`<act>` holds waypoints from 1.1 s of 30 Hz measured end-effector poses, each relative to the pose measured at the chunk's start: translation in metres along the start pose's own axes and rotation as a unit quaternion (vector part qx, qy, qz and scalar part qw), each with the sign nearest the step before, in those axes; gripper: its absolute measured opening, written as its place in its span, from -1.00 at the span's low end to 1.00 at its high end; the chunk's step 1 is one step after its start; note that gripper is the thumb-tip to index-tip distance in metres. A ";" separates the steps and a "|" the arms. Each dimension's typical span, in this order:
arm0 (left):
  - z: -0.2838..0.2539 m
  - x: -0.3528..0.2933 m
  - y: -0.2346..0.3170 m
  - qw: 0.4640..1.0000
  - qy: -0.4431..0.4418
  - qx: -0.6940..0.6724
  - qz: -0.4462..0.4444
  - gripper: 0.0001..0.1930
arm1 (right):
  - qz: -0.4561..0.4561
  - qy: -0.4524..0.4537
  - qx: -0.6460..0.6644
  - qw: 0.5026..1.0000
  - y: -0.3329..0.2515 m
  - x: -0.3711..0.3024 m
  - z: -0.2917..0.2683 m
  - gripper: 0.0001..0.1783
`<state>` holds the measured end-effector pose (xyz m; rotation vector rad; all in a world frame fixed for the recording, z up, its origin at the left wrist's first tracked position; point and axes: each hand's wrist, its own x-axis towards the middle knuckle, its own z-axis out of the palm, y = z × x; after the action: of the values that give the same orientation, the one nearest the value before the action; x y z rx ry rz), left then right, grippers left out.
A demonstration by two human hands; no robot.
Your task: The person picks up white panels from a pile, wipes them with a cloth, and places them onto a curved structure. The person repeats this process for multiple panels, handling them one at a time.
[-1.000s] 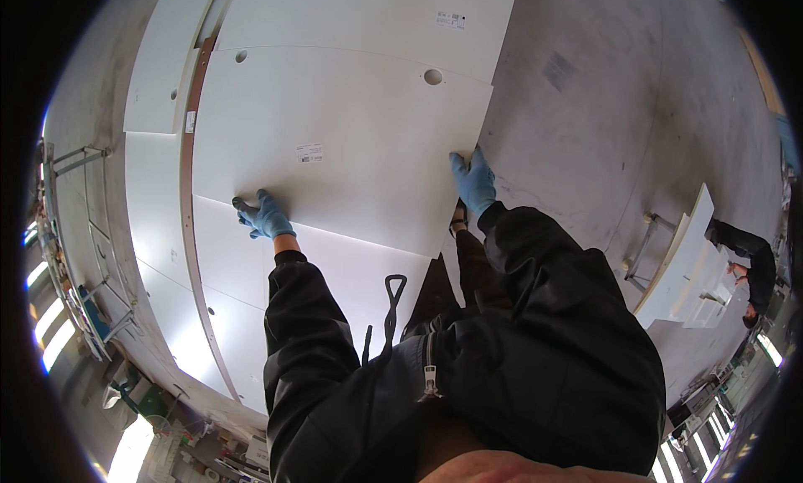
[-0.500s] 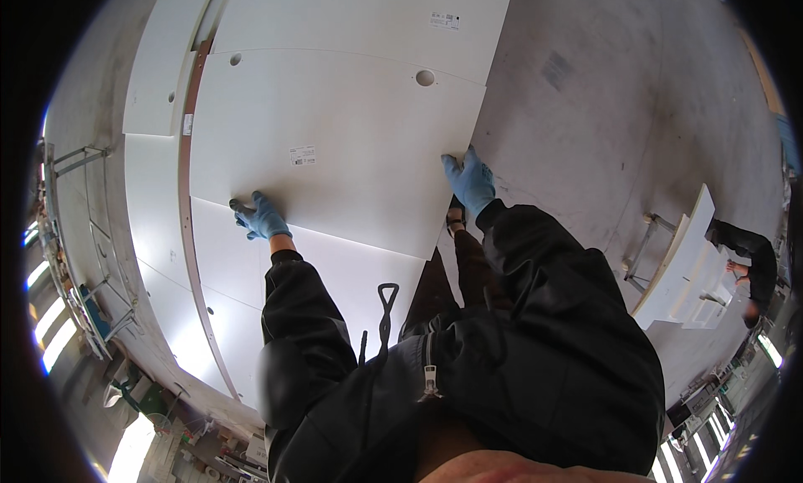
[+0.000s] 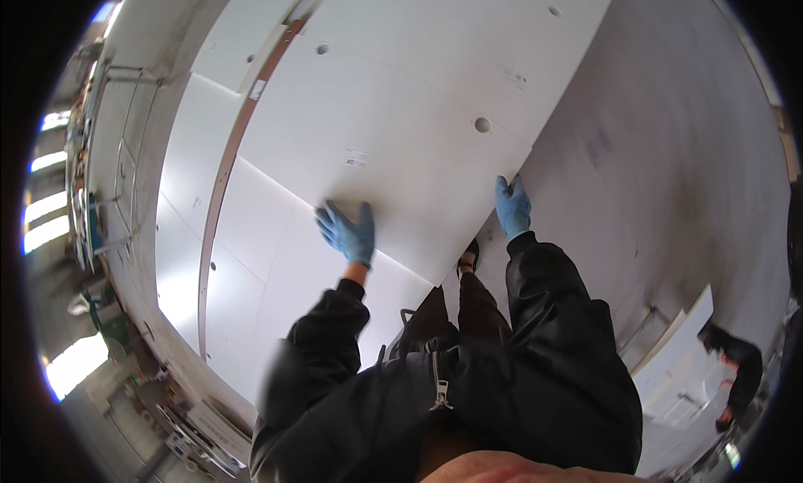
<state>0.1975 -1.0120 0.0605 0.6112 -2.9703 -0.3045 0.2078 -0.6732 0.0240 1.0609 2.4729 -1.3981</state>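
A large white panel (image 3: pixel 401 173) with a round hole and a small printed label lies on other white boards. My left hand (image 3: pixel 347 234), in a blue glove, rests with fingers spread at the panel's near edge, fingertips on its surface. My right hand (image 3: pixel 513 209), gloved alike, is at the panel's right edge, with thumb and fingers closed about that edge; its fingertips are partly hidden. Below the near edge, a lower white board (image 3: pixel 268 232) shows. Another white panel (image 3: pixel 493 40) with a label adjoins the far side.
A brown strip (image 3: pixel 242 123) runs along the left of the boards. A metal frame (image 3: pixel 125 148) stands at far left. Grey floor (image 3: pixel 636 173) extends on the right. At lower right, a person in dark clothing (image 3: pixel 740 366) works beside a raised white board (image 3: pixel 682 357).
My left hand has slid rightward along the panel's near edge, its fingers now more spread. My right hand stays at the right edge. The whole view has turned, so the panels appear slanted.
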 end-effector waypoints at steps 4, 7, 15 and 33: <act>-0.018 -0.082 0.015 0.969 -0.119 -0.153 -0.151 -0.07 | -0.015 0.009 0.013 1.000 0.001 0.031 0.001 -0.47; -0.027 -0.099 0.023 0.948 -0.178 -0.227 -0.139 -0.08 | -0.009 -0.003 0.010 1.000 0.003 0.037 0.003 -0.47; -0.013 -0.108 0.031 0.978 -0.135 -0.109 -0.111 -0.01 | -0.004 -0.009 -0.032 0.999 0.018 0.046 0.002 -0.46; -0.047 0.084 0.102 0.976 0.151 -0.070 0.139 -0.51 | 0.061 -0.017 0.133 0.989 0.014 0.212 -0.093 -0.52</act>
<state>0.0874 -0.9617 0.1321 0.1994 -2.6654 -0.3550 0.0789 -0.4853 -0.0196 1.2007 2.1988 -1.7266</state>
